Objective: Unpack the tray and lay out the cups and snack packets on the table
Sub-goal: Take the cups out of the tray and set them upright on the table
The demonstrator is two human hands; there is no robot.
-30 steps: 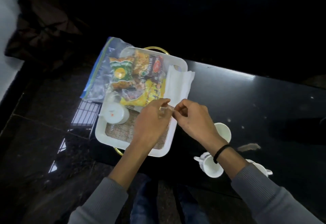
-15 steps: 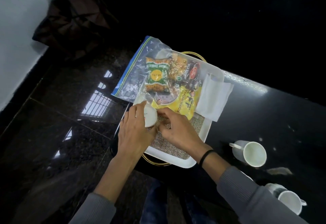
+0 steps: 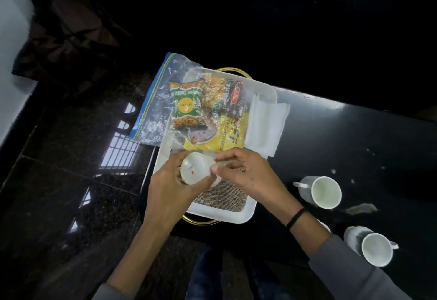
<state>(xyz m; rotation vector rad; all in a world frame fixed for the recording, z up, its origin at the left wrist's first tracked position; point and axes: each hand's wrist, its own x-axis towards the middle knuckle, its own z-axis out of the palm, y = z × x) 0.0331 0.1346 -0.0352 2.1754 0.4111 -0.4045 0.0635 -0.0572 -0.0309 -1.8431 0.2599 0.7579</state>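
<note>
Your tray (image 3: 220, 214) and cup (image 3: 195, 173) are white, the woven mat (image 3: 227, 197) brown, the table (image 3: 343, 139) glossy black. The green packet (image 3: 186, 108) bears a yellow circle; the other packet (image 3: 228, 135) is bright yellow.

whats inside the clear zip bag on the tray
The zip bag holds a green packet, a yellow packet and a dark packet, overlapping. Whatever lies beneath them is covered.

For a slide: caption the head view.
Left hand and right hand hold a white cup over the tray; other cups on table.
</note>
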